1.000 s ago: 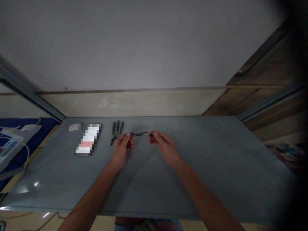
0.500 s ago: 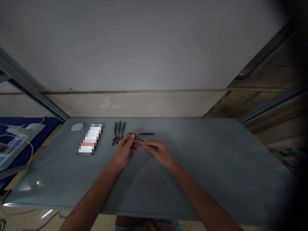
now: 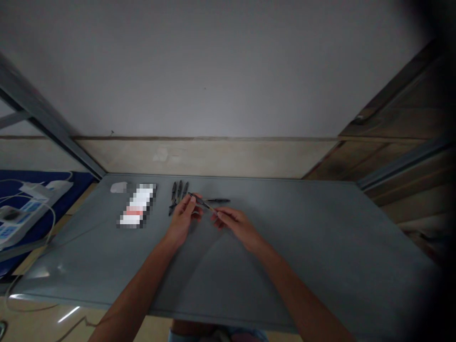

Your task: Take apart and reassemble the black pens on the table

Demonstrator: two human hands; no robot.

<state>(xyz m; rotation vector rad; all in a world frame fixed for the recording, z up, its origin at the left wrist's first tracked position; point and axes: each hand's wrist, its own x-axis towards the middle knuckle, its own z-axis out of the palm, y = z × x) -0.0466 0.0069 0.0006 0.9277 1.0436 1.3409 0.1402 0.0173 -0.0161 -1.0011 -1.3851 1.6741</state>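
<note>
So the slim pen (image 3: 204,203) was level a second ago, now it slants down toward the right hand (image 3: 235,222). Also, a dark pen piece (image 3: 221,200) now lies loose, right of the pen row (image 3: 180,188).

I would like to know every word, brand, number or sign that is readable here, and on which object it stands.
No text is readable.
Phone-like object: face pixelated, nothing legible.
Power strip: blue patches, any print too small to read.
Held pen and other pens: any marking too small or blurred.
</note>
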